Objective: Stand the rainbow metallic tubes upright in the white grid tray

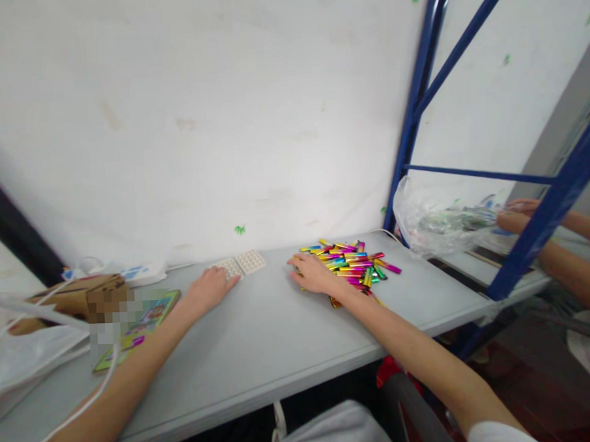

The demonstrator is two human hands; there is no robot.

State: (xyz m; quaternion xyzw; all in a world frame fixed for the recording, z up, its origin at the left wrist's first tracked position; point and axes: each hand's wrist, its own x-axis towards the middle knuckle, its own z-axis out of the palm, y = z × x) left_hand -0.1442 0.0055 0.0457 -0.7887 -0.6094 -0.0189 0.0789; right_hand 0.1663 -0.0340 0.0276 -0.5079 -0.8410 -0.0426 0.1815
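Note:
My left hand (211,291) rests low over the table by two small pale square holders with rows of dimples. Its fingers lie on the nearer holder (230,268), thumb apart. The second holder (251,262) sits just right of it. My right hand (313,273) reaches to the left edge of a heap of slim shiny metallic pieces (353,264), which look like lighters in gold, pink, green and blue. Its fingers are bent and apart, with nothing visibly held; the palm side and some of the heap are hidden.
A cardboard box (90,294), a colourful flat board (155,318) and white cables lie on the table's left (261,340). Blue metal posts (411,131) stand right. Beyond them another person's hands (517,216) are at a clear plastic bag (432,228).

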